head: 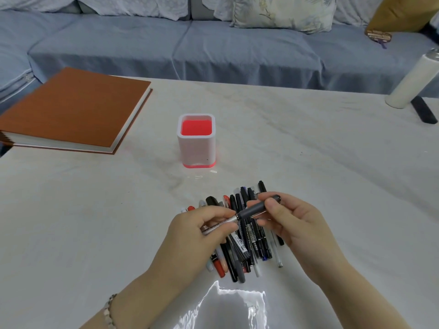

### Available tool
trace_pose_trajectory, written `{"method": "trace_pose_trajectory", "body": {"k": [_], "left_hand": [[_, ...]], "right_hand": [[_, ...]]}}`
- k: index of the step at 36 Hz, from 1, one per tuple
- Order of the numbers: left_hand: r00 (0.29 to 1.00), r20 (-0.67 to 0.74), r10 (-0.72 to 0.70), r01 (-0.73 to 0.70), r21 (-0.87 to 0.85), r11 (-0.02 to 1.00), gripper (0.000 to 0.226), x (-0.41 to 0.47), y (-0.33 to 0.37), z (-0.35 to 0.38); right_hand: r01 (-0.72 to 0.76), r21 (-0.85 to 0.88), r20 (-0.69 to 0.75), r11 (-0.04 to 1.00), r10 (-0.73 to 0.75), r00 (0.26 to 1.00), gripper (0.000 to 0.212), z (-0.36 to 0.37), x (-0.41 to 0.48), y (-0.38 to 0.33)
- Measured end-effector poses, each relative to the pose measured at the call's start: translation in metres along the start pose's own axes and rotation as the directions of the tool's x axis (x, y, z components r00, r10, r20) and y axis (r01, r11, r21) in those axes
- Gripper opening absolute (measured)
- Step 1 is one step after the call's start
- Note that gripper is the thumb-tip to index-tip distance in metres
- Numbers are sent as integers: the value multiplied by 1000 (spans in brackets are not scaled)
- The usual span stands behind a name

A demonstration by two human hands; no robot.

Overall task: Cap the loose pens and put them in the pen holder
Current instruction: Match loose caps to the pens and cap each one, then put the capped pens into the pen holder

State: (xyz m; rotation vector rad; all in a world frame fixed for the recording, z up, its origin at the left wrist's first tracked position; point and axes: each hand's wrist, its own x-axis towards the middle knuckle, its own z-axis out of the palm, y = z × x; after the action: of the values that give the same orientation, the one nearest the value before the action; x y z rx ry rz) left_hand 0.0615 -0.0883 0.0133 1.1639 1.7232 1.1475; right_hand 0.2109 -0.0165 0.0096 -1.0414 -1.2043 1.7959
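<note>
**Head view: first pen at the capping stage, holder not yet filled**

Head camera shows the job barely under way. The pen holder (196,148), white with a red inside, stands upright at the centre of the frame on the pale table (332,162). Only its red interior shows; I see no pen in it. The pile of pens (249,243) lies in the lower centre, well apart from the holder, so nearly all the sorting looks left to do.

Both hands are busy above that pile with one pen (224,223). The left hand (197,236) has its fingers curled round the silver barrel. The right hand (294,224) pinches the dark grey cap (255,209) between thumb and fingers. Cap and barrel meet in one line, but whether the cap is fully seated I cannot tell.

A brown book (71,110) lies at the upper left and a white bottle (408,84) stands at the upper right.
</note>
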Motion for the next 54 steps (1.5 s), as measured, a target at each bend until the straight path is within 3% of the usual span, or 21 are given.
{"method": "trace_pose_trajectory", "body": {"k": [6,14,18,21,23,25,27,29,33,38,42,47,51,54], "left_hand": [[998,-47,-29,24,-97,995,41,3,1,3],[984,86,-155,175,-362,915,24,4,6,11],[991,110,-73,101,-276,956,16,14,3,17],[998,61,5,-1,-75,997,13,25,-10,13],[998,12,56,-58,125,990,8,32,-19,4],[994,-40,103,-85,322,943,24,39,-26,-6],[985,-104,141,-81,443,893,44,50,-30,-16],[974,-170,151,-48,497,866,57,64,-30,-23],[960,-229,159,13,608,794,69,99,-27,-32],[979,-187,82,63,660,749,53,133,-30,-40],[979,-178,105,21,592,805,24,141,-31,-46],[953,-202,226,-84,541,837,9,119,-26,-61],[911,-242,334,-164,531,831,8,74,-29,-85],[902,-304,307,-122,501,857,11,38,-31,-99]], "right_hand": [[65,-9,22,998,-65,998,13,5,-1,1],[175,-51,22,983,-174,984,6,9,-5,-3],[113,-99,69,989,-106,992,16,9,1,-2],[108,-190,-15,976,-113,994,19,-5,11,-7],[123,-458,-101,880,-189,977,18,-23,21,-6],[75,-741,-93,668,-212,973,13,-40,30,-1],[17,-881,-45,473,-119,992,17,-48,35,7],[27,-935,27,354,-4,1000,14,-46,38,18],[19,-964,33,265,49,998,16,-39,41,32],[1,-974,10,224,39,999,25,-40,43,33],[51,-950,37,309,-51,998,17,-36,42,20],[196,-815,94,545,-210,973,12,-5,42,-22],[317,-379,96,869,-303,948,19,41,44,-54],[335,-26,60,942,-333,941,14,79,49,-67]]}}
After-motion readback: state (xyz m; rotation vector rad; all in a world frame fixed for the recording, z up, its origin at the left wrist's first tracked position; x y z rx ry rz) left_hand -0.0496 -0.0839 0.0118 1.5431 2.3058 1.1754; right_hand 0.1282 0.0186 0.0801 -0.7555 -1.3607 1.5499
